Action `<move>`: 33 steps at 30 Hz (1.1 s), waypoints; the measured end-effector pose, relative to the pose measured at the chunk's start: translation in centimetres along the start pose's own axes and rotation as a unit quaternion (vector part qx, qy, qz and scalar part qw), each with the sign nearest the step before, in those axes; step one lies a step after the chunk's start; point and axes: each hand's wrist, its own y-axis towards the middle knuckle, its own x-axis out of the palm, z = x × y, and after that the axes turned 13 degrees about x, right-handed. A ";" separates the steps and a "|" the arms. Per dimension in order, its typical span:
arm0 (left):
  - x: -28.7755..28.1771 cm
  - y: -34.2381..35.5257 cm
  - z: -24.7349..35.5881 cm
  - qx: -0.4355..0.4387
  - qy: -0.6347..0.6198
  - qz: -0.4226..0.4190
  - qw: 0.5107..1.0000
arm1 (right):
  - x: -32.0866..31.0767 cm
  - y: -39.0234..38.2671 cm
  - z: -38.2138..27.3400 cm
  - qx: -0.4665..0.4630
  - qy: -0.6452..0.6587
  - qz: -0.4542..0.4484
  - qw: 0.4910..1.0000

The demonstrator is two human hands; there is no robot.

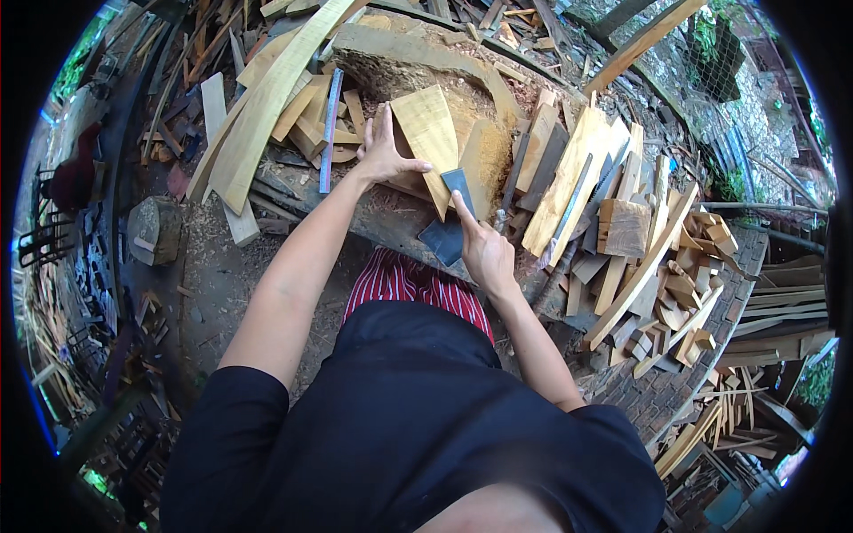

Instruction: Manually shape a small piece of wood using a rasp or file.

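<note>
A pale, fan-shaped piece of wood [427, 124] stands tilted on the work block, its narrow end toward me. My left hand [384, 158] steadies its left edge, with the fingers stretched along the side and the thumb on its face. My right hand [487, 255] presses a dark grey sheet of sandpaper [456, 182] onto the narrow end, index finger extended and the others curled. Just below lies a second dark grey sheet [443, 242] near the block's front edge. Whether the two sheets join is hidden by my right hand.
Behind the piece is a thick, hollowed timber block [391, 55] strewn with sawdust. A blue-edged straight strip [330, 133] stands left. Long curved planks [275, 98] lean beyond it. Split boards [569, 191] and stacked offcuts [680, 293] crowd the right. A stump [155, 231] sits left.
</note>
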 end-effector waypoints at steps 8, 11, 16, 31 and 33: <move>0.6 0.5 0.3 0.022 -0.013 0.001 1.000 | -0.1 8.1 -2.0 0.020 0.019 0.019 0.999; 0.0 0.0 -0.3 0.016 -0.012 0.015 1.000 | 0.0 3.6 -1.6 0.024 -0.013 -0.005 1.000; -0.4 -0.3 0.7 -0.004 -0.001 -0.010 1.000 | 0.0 0.0 -0.3 0.017 0.010 -0.010 1.000; 0.1 -0.1 0.2 -0.006 0.009 -0.007 1.000 | -0.5 1.6 -1.1 0.015 -0.031 -0.032 0.999; 0.0 0.2 0.6 -0.003 0.008 -0.009 1.000 | -1.5 5.1 -2.4 0.029 -0.029 -0.048 0.998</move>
